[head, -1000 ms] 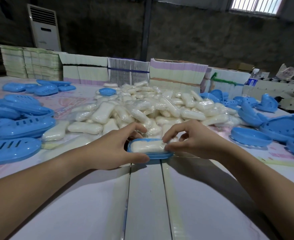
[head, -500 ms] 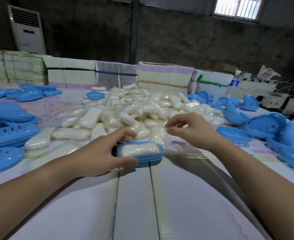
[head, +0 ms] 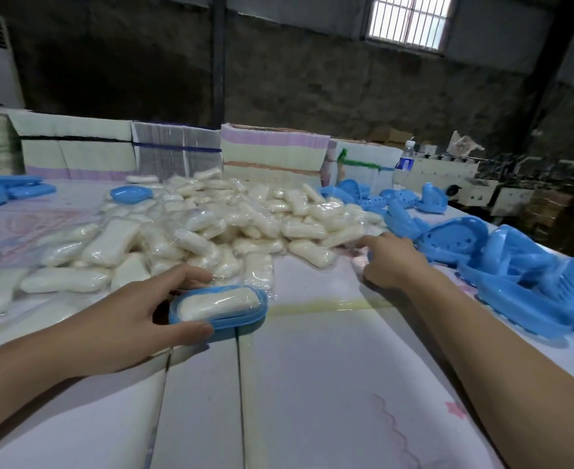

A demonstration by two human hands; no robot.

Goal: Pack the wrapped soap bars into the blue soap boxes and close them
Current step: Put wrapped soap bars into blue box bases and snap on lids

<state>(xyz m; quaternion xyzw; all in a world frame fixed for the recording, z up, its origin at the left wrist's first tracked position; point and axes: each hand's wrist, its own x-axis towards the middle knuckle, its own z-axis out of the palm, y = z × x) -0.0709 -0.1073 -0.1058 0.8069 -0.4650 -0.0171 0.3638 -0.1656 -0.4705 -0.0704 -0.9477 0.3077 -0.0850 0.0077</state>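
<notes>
stretching across the whole view, the counter (head: 312, 384) is covered in pale sheeting with faint pink print. behind it, bundled stacks of flat cartons (head: 177, 154) stand in a row along the far edge. a wide heap of wrapped soap bars (head: 211, 225) in clear film fills the middle of the counter. to the right lies a jumble of blue soap box parts (head: 502, 262), some perforated, and more blue pieces (head: 4, 192) sit at the far left. a water bottle (head: 404, 160) stands behind the right pile.

the left hand (head: 123, 319) grips the near end of an open blue soap box (head: 224, 318) at the front edge of the heap, thumb on its front rim and fingers curled behind it. one wrapped soap bar (head: 218, 301) lies inside this box, with no lid on it. the right hand (head: 392, 262) is well apart from the box, reaching toward the blue pile, its forefinger stretched out by the edge of the soap heap and holding nothing.
</notes>
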